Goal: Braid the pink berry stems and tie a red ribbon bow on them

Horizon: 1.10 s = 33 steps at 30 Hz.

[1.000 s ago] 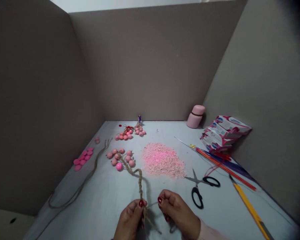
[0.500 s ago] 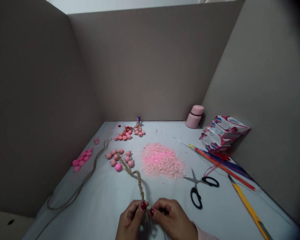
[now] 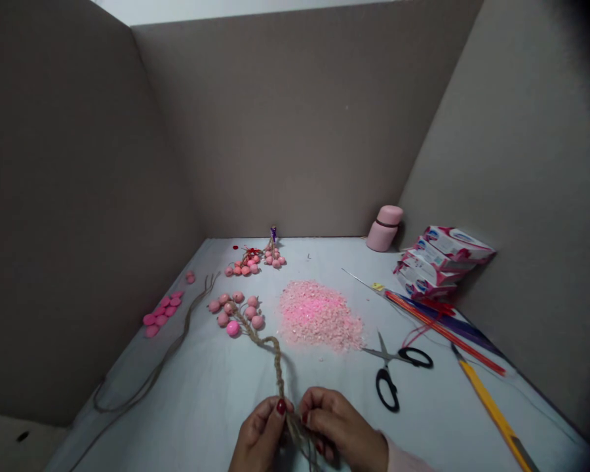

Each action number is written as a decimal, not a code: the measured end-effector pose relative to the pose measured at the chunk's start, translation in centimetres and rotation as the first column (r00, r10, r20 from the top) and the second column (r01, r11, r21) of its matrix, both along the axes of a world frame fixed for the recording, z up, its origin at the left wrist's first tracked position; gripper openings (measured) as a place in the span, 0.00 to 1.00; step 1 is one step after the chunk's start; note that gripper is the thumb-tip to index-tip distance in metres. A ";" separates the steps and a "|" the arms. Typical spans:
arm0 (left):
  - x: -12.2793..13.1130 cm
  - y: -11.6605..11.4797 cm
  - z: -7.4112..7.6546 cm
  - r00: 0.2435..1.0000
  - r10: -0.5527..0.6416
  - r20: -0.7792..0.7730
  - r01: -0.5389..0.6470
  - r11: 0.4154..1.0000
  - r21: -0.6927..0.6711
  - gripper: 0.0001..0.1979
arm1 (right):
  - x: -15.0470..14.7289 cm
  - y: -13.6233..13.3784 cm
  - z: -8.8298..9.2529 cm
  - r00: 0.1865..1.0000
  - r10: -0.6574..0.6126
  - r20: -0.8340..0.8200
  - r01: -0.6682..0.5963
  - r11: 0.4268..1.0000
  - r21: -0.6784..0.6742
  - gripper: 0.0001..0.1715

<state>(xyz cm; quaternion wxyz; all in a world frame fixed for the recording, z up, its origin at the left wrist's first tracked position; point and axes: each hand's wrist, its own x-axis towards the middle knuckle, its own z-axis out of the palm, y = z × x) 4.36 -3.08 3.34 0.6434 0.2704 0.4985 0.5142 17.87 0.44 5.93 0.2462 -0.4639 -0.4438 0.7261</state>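
Note:
A braided tan cord [image 3: 278, 367] runs from a cluster of pink beads [image 3: 252, 312] down to my hands at the front of the table. My left hand [image 3: 263, 429] pinches the cord's lower end between thumb and fingers. Close beside it on the right, my right hand [image 3: 337, 426] has its fingers closed on the loose strands [image 3: 299, 436] that come out below the braid. One bead [image 3: 233, 328] in the cluster is brighter pink than the others.
A heap of small pink beads [image 3: 322, 314] lies mid-table. Right of it are black-handled scissors [image 3: 386, 357], a yellow cutter knife [image 3: 491, 406], red sticks [image 3: 447, 334], stacked boxes [image 3: 440, 259] and a pink flask [image 3: 384, 228]. Flat pink pieces [image 3: 161, 314] and long cord [image 3: 170, 351] lie left.
My right hand has shifted slightly right and curled around the loose strands, which now fan out between the hands. My left hand keeps its pinch in nearly the same place.

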 end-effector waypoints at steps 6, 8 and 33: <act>0.0 0.0 0.5 0.988 0.039 0.147 -0.027 0.996 -0.081 0.19 | 1.4 0.8 0.7 0.999 0.037 -0.008 -0.033 0.959 0.280 0.15; 0.0 -0.1 0.7 0.979 0.051 0.199 -0.027 0.992 -0.120 0.19 | 1.5 0.9 0.4 0.999 0.035 0.004 -0.035 0.961 0.273 0.18; 0.0 -0.2 0.5 0.999 -0.028 0.018 0.028 0.999 -0.015 0.21 | 1.3 -0.2 1.5 0.990 0.057 0.129 -0.110 0.884 0.454 0.14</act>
